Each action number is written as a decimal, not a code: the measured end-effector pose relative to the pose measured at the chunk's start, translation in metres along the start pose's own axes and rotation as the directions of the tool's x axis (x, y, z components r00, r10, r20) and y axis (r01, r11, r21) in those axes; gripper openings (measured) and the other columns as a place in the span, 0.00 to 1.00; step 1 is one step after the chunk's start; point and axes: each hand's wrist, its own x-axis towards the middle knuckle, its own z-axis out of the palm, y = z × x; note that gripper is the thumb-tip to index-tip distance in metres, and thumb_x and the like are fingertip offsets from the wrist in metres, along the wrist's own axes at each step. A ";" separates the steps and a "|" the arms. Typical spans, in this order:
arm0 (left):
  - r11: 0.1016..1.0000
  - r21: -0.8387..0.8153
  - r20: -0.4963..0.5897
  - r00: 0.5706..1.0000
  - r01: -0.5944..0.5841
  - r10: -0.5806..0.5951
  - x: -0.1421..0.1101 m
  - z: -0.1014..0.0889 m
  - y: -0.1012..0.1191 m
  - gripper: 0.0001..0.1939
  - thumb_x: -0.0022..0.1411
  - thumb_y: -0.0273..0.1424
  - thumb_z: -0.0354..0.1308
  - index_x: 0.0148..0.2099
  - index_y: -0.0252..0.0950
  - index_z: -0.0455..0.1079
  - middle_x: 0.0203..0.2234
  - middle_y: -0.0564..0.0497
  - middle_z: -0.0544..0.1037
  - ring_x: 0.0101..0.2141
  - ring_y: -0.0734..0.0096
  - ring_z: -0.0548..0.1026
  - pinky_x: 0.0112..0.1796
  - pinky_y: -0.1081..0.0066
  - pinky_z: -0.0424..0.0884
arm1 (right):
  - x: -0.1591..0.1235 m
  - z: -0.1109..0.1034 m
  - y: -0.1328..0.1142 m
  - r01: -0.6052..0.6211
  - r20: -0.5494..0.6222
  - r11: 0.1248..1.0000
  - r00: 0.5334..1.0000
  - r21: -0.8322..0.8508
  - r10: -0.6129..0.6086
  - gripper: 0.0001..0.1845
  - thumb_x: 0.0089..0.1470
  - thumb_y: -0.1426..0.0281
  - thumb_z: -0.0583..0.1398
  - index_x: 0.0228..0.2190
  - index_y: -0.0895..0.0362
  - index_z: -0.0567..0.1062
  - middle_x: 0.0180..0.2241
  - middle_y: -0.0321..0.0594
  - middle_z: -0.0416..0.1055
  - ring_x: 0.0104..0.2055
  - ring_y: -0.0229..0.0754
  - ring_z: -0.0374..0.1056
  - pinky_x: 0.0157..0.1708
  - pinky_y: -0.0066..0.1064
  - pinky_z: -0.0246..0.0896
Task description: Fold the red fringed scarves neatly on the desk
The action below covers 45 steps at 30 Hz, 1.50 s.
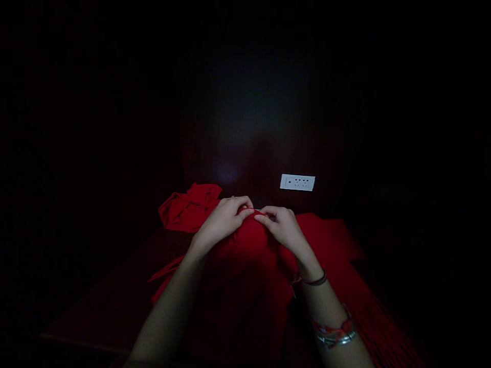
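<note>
A large piece of red cloth [249, 255] hangs down between my forearms, its upper edge raised. My left hand [228, 217] pinches that edge between thumb and fingers. Close beside it, my right hand [282, 225] grips the same edge, thumb towards me. A short stretch of the edge shows between the two thumbs. Behind it a small pale sliver is visible, too little of it to name. Dim light hides the lower folds of the cloth.
Bunched red fabric [192, 207] lies at the back left. To the right, a red fringed cloth [337, 245] spreads over the dark table [103, 312]. A white socket plate [297, 182] is on the dark wall behind. The surroundings are nearly black.
</note>
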 end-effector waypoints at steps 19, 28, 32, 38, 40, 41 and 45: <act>0.995 0.003 -0.189 0.978 0.096 -0.093 -0.003 -0.010 -0.015 0.08 0.55 0.31 0.46 0.30 0.36 0.64 0.26 0.53 0.71 0.29 0.72 0.68 0.30 0.74 0.61 | -0.004 -0.007 0.007 0.001 0.132 0.999 0.991 -0.037 0.004 0.06 0.43 0.70 0.57 0.20 0.58 0.71 0.18 0.32 0.65 0.21 0.31 0.55 0.23 0.23 0.45; 0.990 0.023 -0.237 0.963 0.141 -0.132 -0.003 -0.012 -0.023 0.07 0.55 0.31 0.46 0.31 0.36 0.64 0.27 0.52 0.72 0.30 0.71 0.68 0.33 0.72 0.62 | -0.005 -0.005 0.007 0.029 0.126 0.999 0.992 0.037 -0.034 0.05 0.41 0.69 0.58 0.20 0.58 0.71 0.19 0.31 0.65 0.22 0.31 0.55 0.23 0.22 0.46; 0.996 0.023 -0.164 0.983 0.085 -0.080 -0.003 -0.001 -0.017 0.12 0.55 0.35 0.47 0.40 0.36 0.63 0.35 0.50 0.70 0.38 0.68 0.67 0.40 0.69 0.61 | -0.003 -0.004 0.005 -0.018 0.060 1.000 0.998 0.016 0.017 0.05 0.41 0.69 0.58 0.20 0.58 0.71 0.18 0.32 0.64 0.21 0.31 0.55 0.22 0.22 0.46; 0.989 -0.150 0.098 0.995 0.012 0.003 -0.004 0.004 -0.006 0.17 0.54 0.36 0.49 0.46 0.39 0.61 0.30 0.53 0.71 0.32 0.72 0.69 0.36 0.72 0.63 | -0.003 -0.007 0.003 -0.075 0.017 0.995 0.997 0.060 0.074 0.05 0.41 0.69 0.58 0.23 0.58 0.71 0.18 0.33 0.65 0.21 0.32 0.57 0.21 0.23 0.49; 0.989 -0.144 0.064 0.998 -0.013 0.022 -0.004 0.004 -0.006 0.17 0.54 0.36 0.49 0.47 0.38 0.62 0.38 0.50 0.69 0.40 0.69 0.66 0.42 0.70 0.60 | -0.004 -0.008 0.003 -0.077 0.010 0.992 0.997 0.097 0.076 0.04 0.41 0.70 0.58 0.23 0.58 0.71 0.20 0.33 0.66 0.22 0.32 0.59 0.22 0.23 0.50; 0.987 -0.161 0.057 0.998 -0.015 0.024 -0.003 0.005 -0.007 0.18 0.54 0.36 0.49 0.48 0.38 0.61 0.42 0.49 0.67 0.43 0.68 0.64 0.44 0.69 0.58 | -0.004 -0.009 0.003 -0.078 0.002 0.990 0.997 0.114 0.078 0.04 0.41 0.70 0.58 0.23 0.58 0.70 0.20 0.34 0.66 0.23 0.33 0.59 0.23 0.23 0.51; 0.926 -0.369 0.219 0.976 0.077 0.006 0.001 0.006 -0.016 0.24 0.55 0.33 0.48 0.54 0.36 0.52 0.39 0.49 0.70 0.39 0.72 0.67 0.41 0.72 0.61 | -0.005 -0.010 -0.001 -0.098 -0.081 0.986 0.991 0.136 0.110 0.05 0.39 0.70 0.59 0.23 0.58 0.67 0.20 0.33 0.66 0.23 0.32 0.60 0.23 0.23 0.53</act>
